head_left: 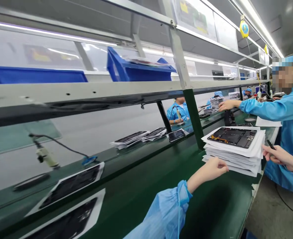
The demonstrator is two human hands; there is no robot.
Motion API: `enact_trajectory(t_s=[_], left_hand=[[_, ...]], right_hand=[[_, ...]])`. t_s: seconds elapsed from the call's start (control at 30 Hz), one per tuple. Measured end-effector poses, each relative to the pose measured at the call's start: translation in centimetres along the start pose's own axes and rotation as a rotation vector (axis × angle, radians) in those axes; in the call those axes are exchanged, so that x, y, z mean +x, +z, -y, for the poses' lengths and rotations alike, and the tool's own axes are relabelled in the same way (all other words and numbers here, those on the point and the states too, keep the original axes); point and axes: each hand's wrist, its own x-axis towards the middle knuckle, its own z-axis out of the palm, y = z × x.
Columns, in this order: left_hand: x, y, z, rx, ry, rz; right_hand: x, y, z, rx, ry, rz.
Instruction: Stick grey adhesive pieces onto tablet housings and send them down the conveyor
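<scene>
My left hand (209, 171) is at the near left corner of a stack of white sheets (232, 162), with its fingers curled in and nothing visible in them. Whether it touches the sheets I cannot tell. On top of the stack lies a black tablet housing (233, 136) with an orange flex cable and small parts inside. To the right of the stack, my right hand (280, 156) is closed around a slim black pen-like tool (270, 144), whose upper end sticks up past the fingers. Blue sleeves cover both my forearms.
The green conveyor belt (146, 186) carries black panels on white sheets (69, 186) at left. A dark green post (195, 119) stands beside the stack. Blue bins (146, 71) sit on the shelf overhead. A co-worker in blue (285, 106) reaches across the bench at right.
</scene>
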Motion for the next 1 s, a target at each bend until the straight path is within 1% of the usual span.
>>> enact_trajectory(t_s=[0.1,0.17,0.27,0.37,0.43,0.53,0.6,0.67,0.73,0.77,0.83,0.9,1.0], left_hand=[[1.8,0.7,0.4,-0.062,-0.021,0.036],[2.4,0.8,0.8,-0.113,-0.045,0.043],[2.6,0.7,1.6,-0.210,-0.100,0.039],[2.6,0.8,2.2,-0.326,-0.162,0.032],[2.7,1.2,2.3,-0.411,-0.193,0.031],[2.9,2.1,1.8,-0.559,-0.228,0.056],[3.0,2.6,1.2,-0.691,-0.255,0.078],[2.9,2.7,0.4,-0.862,-0.280,0.073],[3.0,2.4,-0.4,-1.058,-0.288,0.010],[3.1,2.3,-0.8,-1.153,-0.282,-0.049],[3.7,2.1,-1.6,-1.316,-0.251,-0.204],[4.6,2.1,-2.5,-1.430,-0.215,-0.348],[6.0,2.2,-3.6,-1.526,-0.210,-0.479]], right_hand=[[0.7,1.2,-0.9,0.094,0.067,0.027],[0.9,1.7,-1.3,0.146,0.089,0.032],[1.0,2.0,-1.7,0.200,0.084,0.033],[0.9,2.3,-1.6,0.247,0.050,0.032],[1.0,2.6,-1.0,0.279,0.015,0.022],[1.4,3.3,0.6,0.321,-0.042,0.001],[1.7,3.7,2.0,0.349,-0.084,-0.009],[2.1,4.0,3.4,0.375,-0.122,-0.010],[2.2,4.3,4.3,0.391,-0.146,0.001],[2.2,4.5,4.6,0.394,-0.152,0.010],[1.9,4.9,4.8,0.392,-0.159,0.030],[1.3,5.5,4.5,0.378,-0.163,0.052],[0.0,6.4,4.0,0.350,-0.174,0.090]])
